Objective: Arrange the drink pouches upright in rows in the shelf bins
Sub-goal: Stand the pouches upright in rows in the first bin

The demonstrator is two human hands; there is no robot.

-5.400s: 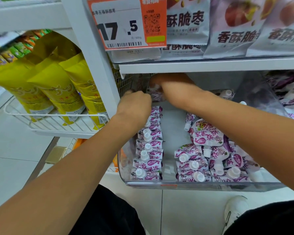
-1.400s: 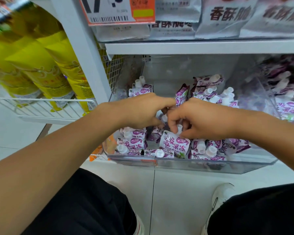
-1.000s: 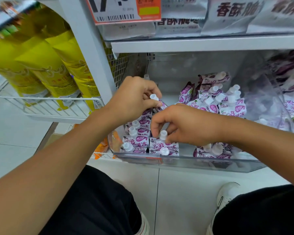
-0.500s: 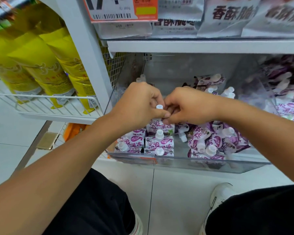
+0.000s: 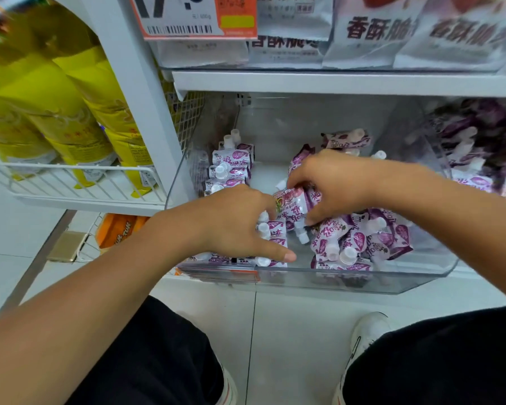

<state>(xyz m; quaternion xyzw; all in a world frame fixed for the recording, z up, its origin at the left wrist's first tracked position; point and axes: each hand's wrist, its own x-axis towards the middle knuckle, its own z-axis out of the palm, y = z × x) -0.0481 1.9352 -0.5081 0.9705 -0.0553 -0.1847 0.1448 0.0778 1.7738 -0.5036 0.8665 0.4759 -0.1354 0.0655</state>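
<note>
both hands are down in the clear plastic bin [image 5: 362, 283] on the low shelf. the right hand [image 5: 335, 182] has its fingers and thumb clamped on one purple-and-white drink pouch [image 5: 294, 207], held over the middle of the bin with its white cap [image 5: 303, 237] pointing down toward the near side. the left hand [image 5: 234, 226] rests palm down on the near end of the left-hand pouches, fingers spread, thumb stretched along the near wall; whether it grips anything underneath cannot be told.

along the bin's left wall a row of pouches [image 5: 230, 168] stands upright, caps up, running from the hand toward the far end. just right of the left hand's fingers a second short row [image 5: 270, 229] stands upright, its white caps showing. to the right lies a loose heap of pouches [image 5: 362, 238], tilted every way, reaching the near wall. a few more pouches [image 5: 345, 140] lie at the far side behind the right hand.

a neighbouring bin [image 5: 479, 147] on the right holds more purple pouches, blurred. yellow bags [image 5: 65, 112] sit in a white wire basket [image 5: 70, 182] on the left. an orange-edged price tag [image 5: 196, 17] hangs on the upper shelf.
</note>
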